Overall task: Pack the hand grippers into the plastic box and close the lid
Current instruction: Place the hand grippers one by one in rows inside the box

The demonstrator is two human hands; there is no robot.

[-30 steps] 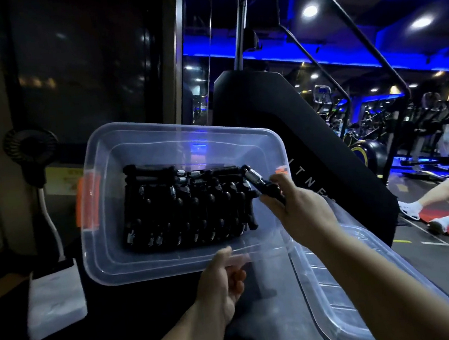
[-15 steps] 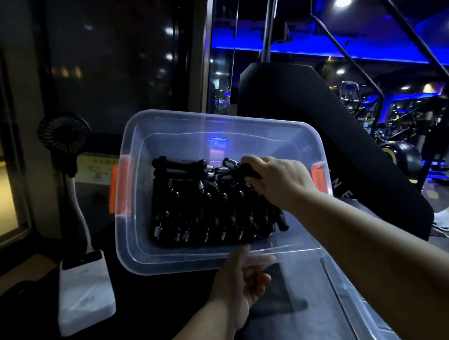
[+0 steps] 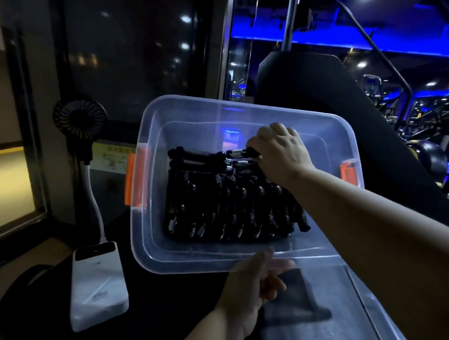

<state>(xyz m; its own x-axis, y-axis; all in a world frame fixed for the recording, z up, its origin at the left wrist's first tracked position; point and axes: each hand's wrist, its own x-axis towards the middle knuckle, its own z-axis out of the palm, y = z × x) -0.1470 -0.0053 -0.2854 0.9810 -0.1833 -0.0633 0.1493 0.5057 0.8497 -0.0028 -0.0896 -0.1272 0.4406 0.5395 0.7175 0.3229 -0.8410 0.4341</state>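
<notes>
A clear plastic box [image 3: 154, 248] with orange latches is tilted up toward me, and my left hand [image 3: 252, 290] grips its near rim, thumb on top. Several black hand grippers [image 3: 221, 205] with steel springs lie packed in a row inside. My right hand [image 3: 281, 154] reaches into the box at the back and grips one black hand gripper [image 3: 242, 153] lying across the top of the row. The clear lid [image 3: 377, 317] lies at the lower right, partly hidden under my right forearm.
A white power bank [image 3: 97, 283] with a small black fan [image 3: 79, 116] on a white stalk stands left of the box. A dark cloth [image 3: 291, 306] lies below it. A black gym machine [image 3: 335, 109] rises behind.
My right hand carried the hand gripper from the box's right rim into the box and across the top of the packed row. The left hand kept its hold on the rim.
</notes>
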